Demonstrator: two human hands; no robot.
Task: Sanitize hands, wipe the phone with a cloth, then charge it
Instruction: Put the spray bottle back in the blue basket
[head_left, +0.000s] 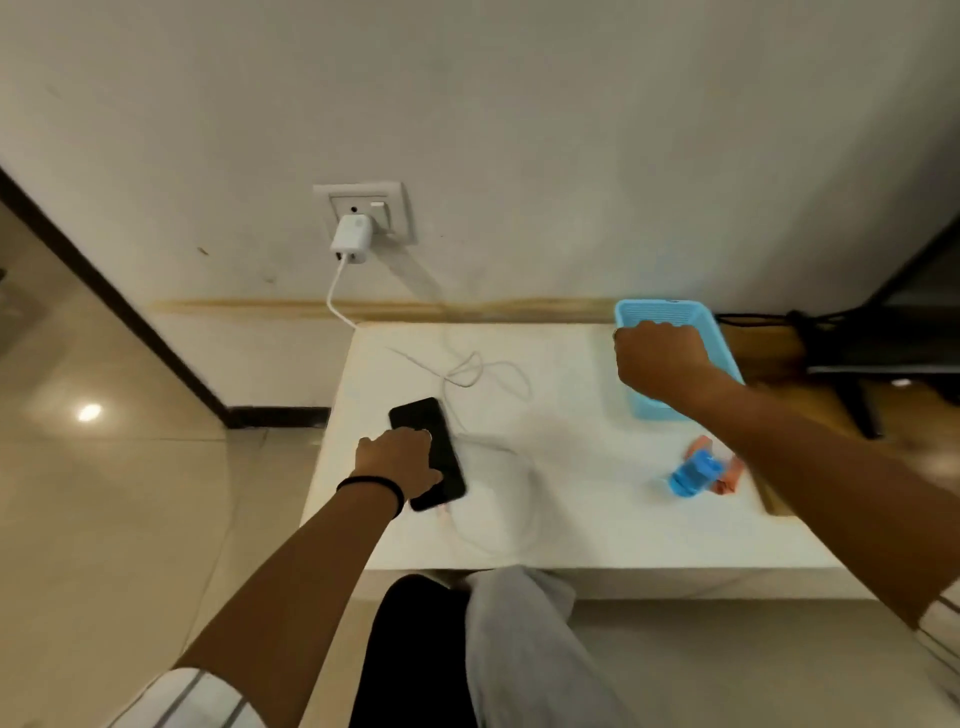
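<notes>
My left hand (397, 462) rests on the black phone (427, 453), palm down, fingers bent over its left edge and screen; the phone lies flat on the white bench (571, 499), near its left edge, tilted with its far end toward the wall. A dark band (371, 488) sits on that wrist.

A white cable (488, 374) runs from the charger (353, 239), which is plugged into the wall socket (363, 210), down onto the bench, loops loosely behind and to the right of the phone, and curves round toward the phone's near end. Whether its plug is seated in the phone I cannot tell: the near end is blurred and partly covered by my hand.

My right hand (662, 358) is curled in a fist at the blue basket (675, 322), which stands at the far right of the bench against the wall. The knuckles face the camera and the fingers are hidden behind them, so I cannot tell whether they grip the basket's rim or something within it.

On the bench nearer to me, below my right forearm, stands a small blue bottle (693, 473). An orange-pink item (724, 470) lies just behind and beside it; blur prevents saying whether it is the cloth.

My knees show below the bench's near edge, one leg in black, one in grey.
</notes>
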